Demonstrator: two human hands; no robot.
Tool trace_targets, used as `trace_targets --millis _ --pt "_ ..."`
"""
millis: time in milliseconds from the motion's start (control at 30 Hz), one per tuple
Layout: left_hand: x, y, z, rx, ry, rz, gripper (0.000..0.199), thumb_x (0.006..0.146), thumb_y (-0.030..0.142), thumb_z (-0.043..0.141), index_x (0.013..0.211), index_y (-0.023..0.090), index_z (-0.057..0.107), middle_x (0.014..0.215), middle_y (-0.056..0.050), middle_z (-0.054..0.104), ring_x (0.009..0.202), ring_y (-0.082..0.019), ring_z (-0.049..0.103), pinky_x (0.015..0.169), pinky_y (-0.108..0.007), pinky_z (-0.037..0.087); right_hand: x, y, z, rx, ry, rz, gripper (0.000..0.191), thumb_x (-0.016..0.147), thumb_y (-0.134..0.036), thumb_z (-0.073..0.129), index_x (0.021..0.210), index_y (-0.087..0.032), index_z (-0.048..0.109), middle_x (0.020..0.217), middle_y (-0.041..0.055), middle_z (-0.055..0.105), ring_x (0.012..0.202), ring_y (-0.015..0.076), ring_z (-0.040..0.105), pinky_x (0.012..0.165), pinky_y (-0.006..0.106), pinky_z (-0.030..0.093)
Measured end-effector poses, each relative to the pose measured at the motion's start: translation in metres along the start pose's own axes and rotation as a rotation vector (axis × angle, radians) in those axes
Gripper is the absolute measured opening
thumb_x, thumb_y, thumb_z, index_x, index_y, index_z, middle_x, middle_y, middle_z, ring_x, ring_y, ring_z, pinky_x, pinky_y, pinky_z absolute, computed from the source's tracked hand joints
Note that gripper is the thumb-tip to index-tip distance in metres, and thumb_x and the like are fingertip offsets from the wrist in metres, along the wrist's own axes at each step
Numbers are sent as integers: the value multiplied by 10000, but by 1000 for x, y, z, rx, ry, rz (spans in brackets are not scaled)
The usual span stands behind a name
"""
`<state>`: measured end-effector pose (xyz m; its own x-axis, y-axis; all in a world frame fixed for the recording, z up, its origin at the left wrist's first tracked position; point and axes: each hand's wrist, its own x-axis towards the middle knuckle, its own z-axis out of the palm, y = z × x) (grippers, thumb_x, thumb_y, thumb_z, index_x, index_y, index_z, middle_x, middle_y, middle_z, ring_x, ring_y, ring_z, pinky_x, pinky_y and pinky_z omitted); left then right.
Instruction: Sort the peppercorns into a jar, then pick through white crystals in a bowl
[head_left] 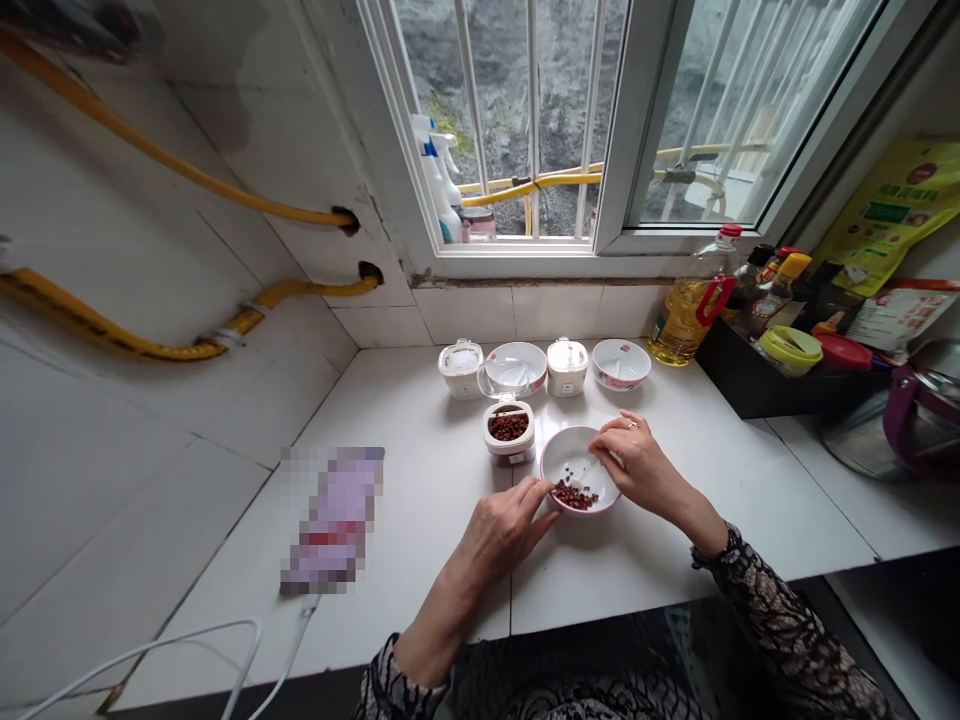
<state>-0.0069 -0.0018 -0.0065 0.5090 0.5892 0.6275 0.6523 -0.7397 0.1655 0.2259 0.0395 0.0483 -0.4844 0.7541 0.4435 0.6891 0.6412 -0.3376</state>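
On the white counter stands a white bowl [559, 455] with a pink rim, holding small reddish-brown peppercorn-like pieces [574, 495]. My left hand [504, 530] grips the bowl's left rim between thumb and fingers. Over its right side, my right hand [634, 462] pinches the handle of a small, pale spoon [589, 468] that reaches into the bowl. Just left of the bowl sits an open white container [510, 452] filled with the same dark pieces, its clear lid [506, 383] raised.
Behind are two white containers [460, 370] [567, 367] and two bowls [525, 358] [621, 364]. An oil bottle [679, 320] and a black box [742, 375] of condiments stand at the right. A blurred purple object [337, 515] with a cable [296, 650] lies left.
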Motion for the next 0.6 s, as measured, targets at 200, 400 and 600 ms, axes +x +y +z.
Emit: trace_targets --millis 200,400,600 --pt "1 1 -1 8 -3 -6 187 1032 324 402 1084 169 493 848 -25 658 559 -118 618 469 -219 447 1 -3 -1 95 21 74 174 901 -125 517 829 -207 654 807 38 738 839 211 679 1045 548 361" --pt "0 1 -1 14 -5 0 183 1039 317 384 1084 171 484 844 -24 657 557 -115 617 475 -219 452 -2 5 -10 119 103 177 148 895 -177 534 832 -222 661 786 34 739 848 233 687 1055 573 368" --pt "1 2 -2 13 2 2 174 1035 315 395 1084 173 483 836 -21 654 564 -123 624 477 -221 454 -6 7 -4 71 145 191 161 889 -172 530 819 -226 665 752 31 734 814 231 685 1040 562 379"
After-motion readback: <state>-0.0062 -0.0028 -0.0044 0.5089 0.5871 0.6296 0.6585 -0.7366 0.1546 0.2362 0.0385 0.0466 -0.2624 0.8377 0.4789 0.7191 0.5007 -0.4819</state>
